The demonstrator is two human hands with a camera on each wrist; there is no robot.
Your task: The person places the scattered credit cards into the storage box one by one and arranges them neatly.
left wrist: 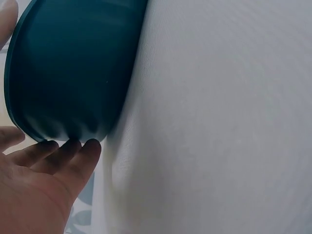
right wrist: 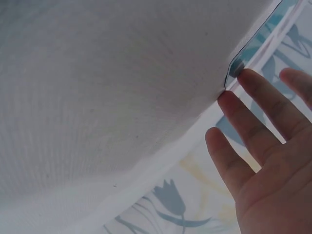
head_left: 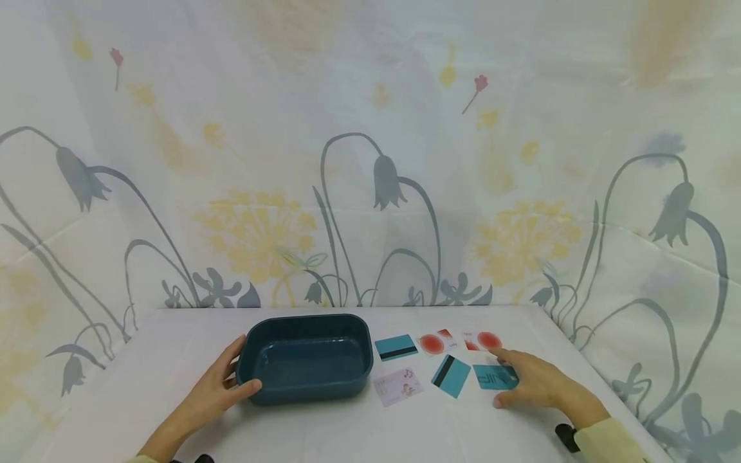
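Note:
A dark teal rectangular basin (head_left: 303, 393) stands on the table in the head view. My left hand (head_left: 217, 382) holds its left end, thumb over the front rim corner; in the left wrist view several fingertips touch the basin's wall (left wrist: 68, 73). Right of the basin, several cards lie flat. My right hand (head_left: 535, 382) is over the right end of a blue lettered card (head_left: 492, 378), fingers extended and thumb apart. Its index finger reaches toward a white card with a red circle (head_left: 489, 340). In the right wrist view, fingertips are at a card's edge (right wrist: 237, 68).
Other cards lie between basin and right hand: a blue striped card (head_left: 405, 342), another blue striped one (head_left: 456, 379), a white card with a red circle (head_left: 431, 344) and a pale pink card (head_left: 398, 387). A flower-printed curtain (head_left: 359, 212) rises behind the white table (head_left: 324, 431).

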